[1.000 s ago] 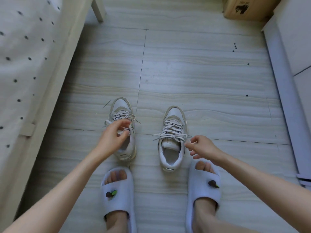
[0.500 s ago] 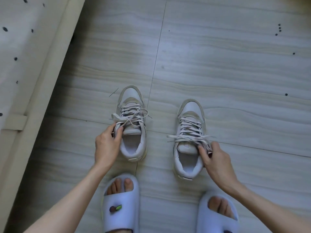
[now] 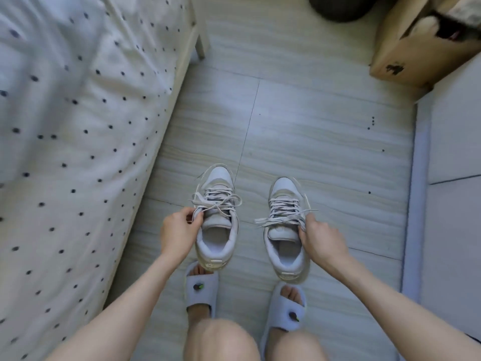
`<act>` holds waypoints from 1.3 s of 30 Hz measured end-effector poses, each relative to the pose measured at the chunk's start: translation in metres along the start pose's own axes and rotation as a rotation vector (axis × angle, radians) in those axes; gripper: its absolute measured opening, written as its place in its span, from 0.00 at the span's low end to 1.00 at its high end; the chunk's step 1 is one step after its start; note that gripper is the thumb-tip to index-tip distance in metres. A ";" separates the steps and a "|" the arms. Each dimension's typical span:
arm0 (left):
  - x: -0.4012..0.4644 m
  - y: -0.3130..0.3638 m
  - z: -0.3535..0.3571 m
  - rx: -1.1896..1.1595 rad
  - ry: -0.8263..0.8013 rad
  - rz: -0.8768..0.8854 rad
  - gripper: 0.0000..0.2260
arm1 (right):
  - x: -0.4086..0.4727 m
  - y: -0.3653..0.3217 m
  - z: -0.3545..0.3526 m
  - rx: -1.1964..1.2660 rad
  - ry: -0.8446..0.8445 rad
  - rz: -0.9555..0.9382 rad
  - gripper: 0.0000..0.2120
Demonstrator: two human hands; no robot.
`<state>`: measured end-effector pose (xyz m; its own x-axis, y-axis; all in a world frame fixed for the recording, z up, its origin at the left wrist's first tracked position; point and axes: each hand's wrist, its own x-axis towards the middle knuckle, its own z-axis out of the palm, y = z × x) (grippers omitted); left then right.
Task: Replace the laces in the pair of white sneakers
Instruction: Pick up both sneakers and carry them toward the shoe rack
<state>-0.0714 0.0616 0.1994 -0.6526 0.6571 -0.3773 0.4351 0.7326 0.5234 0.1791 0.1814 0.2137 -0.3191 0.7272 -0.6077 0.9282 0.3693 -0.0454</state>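
cardboard box (image 3: 416,45): cut by top edge | bed (image 3: 65,152): cut left, blurred

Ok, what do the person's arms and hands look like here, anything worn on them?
Both forearms are bare as far as the view shows: no sleeves, gloves, watch or bracelets in sight. The left hand and right hand show no rings that I can make out, though the picture is a bit soft. Further down, the person wears pale slippers, each with a small dark and green charm.

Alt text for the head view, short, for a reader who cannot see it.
Two hands each grip one white sneaker by its collar: left hand on the left sneaker, right hand on the right sneaker. Both are laced, beside a dotted bedsheet.
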 end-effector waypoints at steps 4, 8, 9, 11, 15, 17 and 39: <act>-0.066 0.059 -0.101 -0.122 0.062 -0.022 0.09 | -0.073 -0.016 -0.104 0.098 0.060 -0.035 0.13; -0.122 0.109 -0.208 -0.194 0.201 -0.020 0.10 | -0.141 -0.053 -0.217 0.164 0.182 -0.165 0.13; -0.135 0.119 -0.235 -0.216 0.240 -0.019 0.10 | -0.158 -0.065 -0.244 0.185 0.221 -0.196 0.12; -0.162 0.136 -0.289 -0.286 0.317 -0.036 0.10 | -0.194 -0.088 -0.295 0.236 0.295 -0.241 0.11; -0.212 0.152 -0.391 -0.421 0.525 -0.064 0.07 | -0.259 -0.138 -0.373 0.349 0.419 -0.368 0.15; -0.233 0.148 -0.438 -0.453 0.617 -0.086 0.09 | -0.288 -0.174 -0.404 0.366 0.457 -0.448 0.15; -0.492 -0.061 -0.575 -0.537 1.499 -0.853 0.15 | -0.512 -0.567 -0.335 0.049 0.023 -1.416 0.15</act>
<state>-0.1335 -0.4083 0.7926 -0.6443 -0.7533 0.1317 -0.3120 0.4162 0.8541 -0.2479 -0.2068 0.8164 -0.9740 -0.2262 -0.0130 -0.1689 0.7631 -0.6238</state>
